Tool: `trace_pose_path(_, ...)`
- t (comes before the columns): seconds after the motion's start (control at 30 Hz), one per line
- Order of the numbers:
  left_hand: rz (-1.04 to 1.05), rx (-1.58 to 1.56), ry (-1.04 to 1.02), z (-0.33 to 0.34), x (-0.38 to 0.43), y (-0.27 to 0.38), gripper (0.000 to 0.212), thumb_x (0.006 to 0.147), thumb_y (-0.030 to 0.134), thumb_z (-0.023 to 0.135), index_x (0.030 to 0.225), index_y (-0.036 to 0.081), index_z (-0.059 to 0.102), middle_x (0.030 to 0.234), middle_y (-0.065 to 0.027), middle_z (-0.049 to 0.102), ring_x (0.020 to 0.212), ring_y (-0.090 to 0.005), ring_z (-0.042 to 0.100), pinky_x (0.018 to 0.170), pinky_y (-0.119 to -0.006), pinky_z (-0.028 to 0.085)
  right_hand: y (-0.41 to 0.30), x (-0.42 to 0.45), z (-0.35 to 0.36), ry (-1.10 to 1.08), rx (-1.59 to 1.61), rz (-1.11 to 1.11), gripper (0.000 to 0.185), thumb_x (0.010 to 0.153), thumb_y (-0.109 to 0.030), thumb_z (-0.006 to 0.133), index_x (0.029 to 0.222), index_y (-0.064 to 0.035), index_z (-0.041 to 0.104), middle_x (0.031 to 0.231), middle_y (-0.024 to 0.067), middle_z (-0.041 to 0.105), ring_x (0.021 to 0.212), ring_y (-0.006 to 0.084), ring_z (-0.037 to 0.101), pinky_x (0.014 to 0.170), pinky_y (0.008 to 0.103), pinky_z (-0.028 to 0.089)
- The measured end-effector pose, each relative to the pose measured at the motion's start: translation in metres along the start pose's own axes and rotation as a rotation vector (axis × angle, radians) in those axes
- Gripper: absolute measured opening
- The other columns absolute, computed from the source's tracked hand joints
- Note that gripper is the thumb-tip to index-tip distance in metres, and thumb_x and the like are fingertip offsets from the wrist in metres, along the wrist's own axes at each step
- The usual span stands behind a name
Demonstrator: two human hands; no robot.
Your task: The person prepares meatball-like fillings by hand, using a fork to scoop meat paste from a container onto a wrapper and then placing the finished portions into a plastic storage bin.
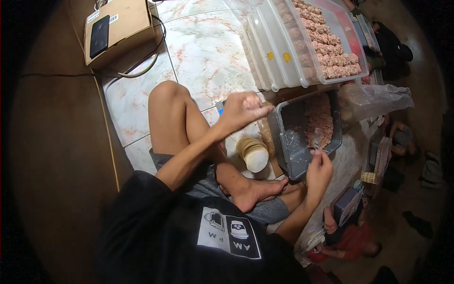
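My right hand [319,170] pinches the handle of a small utensil [316,138], perhaps a spoon, whose far end is at the pinkish ground filling [319,120] in a grey plastic tub [292,168]. Left of the tub, my left hand [250,106] is raised with curled fingers and somewhat blurred; whether something lies in its palm cannot be told. Below that hand, near my foot, stands a stack of thin round pale wrappers [256,159]. A device with a small blue-lit display [220,111] is partly hidden behind my left wrist.
Clear plastic trays [276,67] stand beyond the tub, the nearest holding rows of pinkish lumps [337,58]. A plastic bag [376,101] lies at the tub's far side. A cardboard box [124,35] bears a dark phone [99,36]; cables run beside it. Other people sit at right.
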State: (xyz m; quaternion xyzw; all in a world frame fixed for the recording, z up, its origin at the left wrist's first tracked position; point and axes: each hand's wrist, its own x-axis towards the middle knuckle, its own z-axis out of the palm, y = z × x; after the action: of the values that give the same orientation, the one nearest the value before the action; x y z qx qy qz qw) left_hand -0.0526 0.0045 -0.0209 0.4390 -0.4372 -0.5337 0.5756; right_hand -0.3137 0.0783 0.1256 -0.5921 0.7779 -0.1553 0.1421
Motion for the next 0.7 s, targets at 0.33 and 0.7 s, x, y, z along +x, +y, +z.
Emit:
trace_pose_path(0.33,0.224,0.140,0.042,-0.051,0.005,0.039,0.033,0.092,0.010,0.082,0.069,0.004,0.060,0.061,0.0035,0.058,0.055,-0.0028,0.053,0.048,-0.022,0.041,-0.009,0.061,0.079,0.233,-0.114,-0.429,0.032,0.096,-0.018,0.072,0.125,-0.0042,0.074,0.126,0.0192,0.066,0.100,0.0361,0.071,0.079,0.0459,0.058)
trace_pose_path(0.7,0.128,0.126,0.097,-0.026,0.016,0.025,0.031,0.091,0.012,0.084,0.073,0.003,0.061,0.065,0.0034,0.058,0.062,-0.0029,0.047,0.055,-0.023,0.040,-0.042,0.085,0.233,-0.814,0.704,0.064,0.025,0.099,-0.025,0.059,0.105,-0.0032,0.049,0.075,0.0155,0.059,0.076,0.0389,0.066,0.068,0.0472,0.055)
